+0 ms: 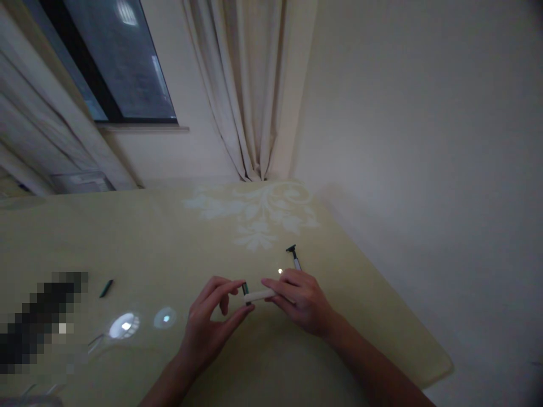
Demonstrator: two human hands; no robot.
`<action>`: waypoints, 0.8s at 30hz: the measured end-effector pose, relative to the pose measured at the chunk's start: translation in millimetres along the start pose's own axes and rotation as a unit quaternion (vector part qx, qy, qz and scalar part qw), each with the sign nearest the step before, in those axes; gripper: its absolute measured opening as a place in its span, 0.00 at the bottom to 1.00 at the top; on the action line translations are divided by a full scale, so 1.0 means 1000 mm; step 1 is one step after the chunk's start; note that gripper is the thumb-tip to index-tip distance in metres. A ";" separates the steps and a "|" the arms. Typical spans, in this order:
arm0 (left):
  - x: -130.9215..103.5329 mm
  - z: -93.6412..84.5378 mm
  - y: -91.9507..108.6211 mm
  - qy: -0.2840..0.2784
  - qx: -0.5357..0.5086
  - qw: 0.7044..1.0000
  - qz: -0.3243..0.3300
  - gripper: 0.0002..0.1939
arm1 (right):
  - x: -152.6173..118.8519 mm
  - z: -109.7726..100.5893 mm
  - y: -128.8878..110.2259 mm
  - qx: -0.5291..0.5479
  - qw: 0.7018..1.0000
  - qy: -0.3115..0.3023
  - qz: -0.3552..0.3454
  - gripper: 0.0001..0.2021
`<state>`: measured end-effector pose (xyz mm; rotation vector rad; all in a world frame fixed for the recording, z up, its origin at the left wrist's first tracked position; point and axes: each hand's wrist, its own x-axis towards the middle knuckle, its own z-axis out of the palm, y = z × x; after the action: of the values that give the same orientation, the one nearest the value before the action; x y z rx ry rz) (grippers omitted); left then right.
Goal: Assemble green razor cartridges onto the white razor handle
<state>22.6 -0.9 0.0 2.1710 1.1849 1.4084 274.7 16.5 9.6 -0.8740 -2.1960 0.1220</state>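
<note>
Left fingers (227, 288) clamped across dark-green cartridge (245, 289), crosswise at pale handle's (259, 295) left end; right fingers (288, 291) pinch handle.

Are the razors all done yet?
One razor, head on, looks done on the table. The left hand holds a dark head at the pale handle in the right hand; I can't tell if it's attached. A loose dark piece lies untouched, perhaps for later.
</note>
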 end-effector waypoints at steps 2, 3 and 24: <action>0.001 -0.001 0.001 0.005 0.005 1.000 0.002 0.17 | 0.000 -0.004 0.004 -0.004 1.000 0.014 0.005 0.18; 0.001 -0.001 0.001 0.007 0.006 1.000 0.002 0.17 | 0.000 -0.004 0.004 -0.006 1.000 0.016 0.003 0.18; -0.004 0.003 -0.002 -0.014 -0.001 1.000 0.011 0.17 | 0.002 -0.002 -0.005 -0.004 0.999 -0.034 -0.022 0.19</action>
<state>23.8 -2.4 -5.2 2.2017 1.1517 1.3841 272.6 13.9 14.3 -0.8370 -2.2787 0.1222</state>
